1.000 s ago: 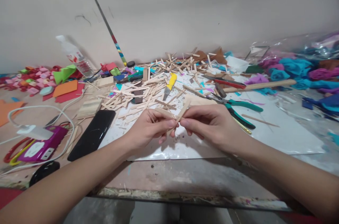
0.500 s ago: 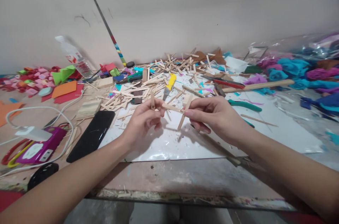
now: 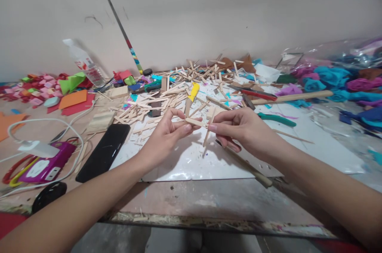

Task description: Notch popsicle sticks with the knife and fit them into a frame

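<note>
The left hand (image 3: 166,131) pinches one end of crossed wooden sticks (image 3: 196,122), their joint hard to make out, above the white sheet (image 3: 182,169), open below to its near edge. The right hand (image 3: 242,128) pinches the other end, hiding part of the pliers (image 3: 277,119).

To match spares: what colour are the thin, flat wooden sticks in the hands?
Pale tan; the wooden sticks show best in the head view.
</note>
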Demonstrator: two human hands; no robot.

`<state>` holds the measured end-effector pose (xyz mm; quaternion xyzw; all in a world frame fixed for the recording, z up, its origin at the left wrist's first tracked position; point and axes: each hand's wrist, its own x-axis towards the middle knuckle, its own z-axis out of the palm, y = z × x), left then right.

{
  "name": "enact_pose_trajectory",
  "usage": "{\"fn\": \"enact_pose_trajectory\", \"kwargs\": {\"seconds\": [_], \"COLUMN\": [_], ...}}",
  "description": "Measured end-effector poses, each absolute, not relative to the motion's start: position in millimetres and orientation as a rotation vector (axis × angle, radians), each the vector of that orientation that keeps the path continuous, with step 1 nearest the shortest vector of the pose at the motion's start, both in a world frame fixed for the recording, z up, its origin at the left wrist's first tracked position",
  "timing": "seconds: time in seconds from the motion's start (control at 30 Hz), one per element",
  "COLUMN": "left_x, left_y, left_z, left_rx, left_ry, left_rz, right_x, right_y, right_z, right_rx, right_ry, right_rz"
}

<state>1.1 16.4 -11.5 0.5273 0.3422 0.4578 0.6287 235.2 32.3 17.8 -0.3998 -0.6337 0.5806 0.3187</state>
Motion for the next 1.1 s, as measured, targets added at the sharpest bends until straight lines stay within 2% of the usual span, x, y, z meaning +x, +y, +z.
{"fn": "enact_pose_trajectory", "kwargs": {"seconds": [0.53, 0.7, 1.1], "left_x": [-1.5, 1.1, 0.1], "left_y": [13.3, 12.9, 19.7], "left_z": [-18.6, -15.5, -7.5], "left_rx": [1.639, 1.478, 1.387], "left_ry": [1.031, 0.887, 0.878], "left_rz": [1.178, 1.219, 1.234], "right_x": [228.0, 232.1, 243.2], "right_y": [20.1, 24.9, 45.4], "right_z": [24.0, 21.8, 11.7], "right_rx": [-1.048, -1.006, -0.849], "right_ry": [-1.833, -1.789, -1.391], "right_rz": [1.197, 1.326, 2.021]}}
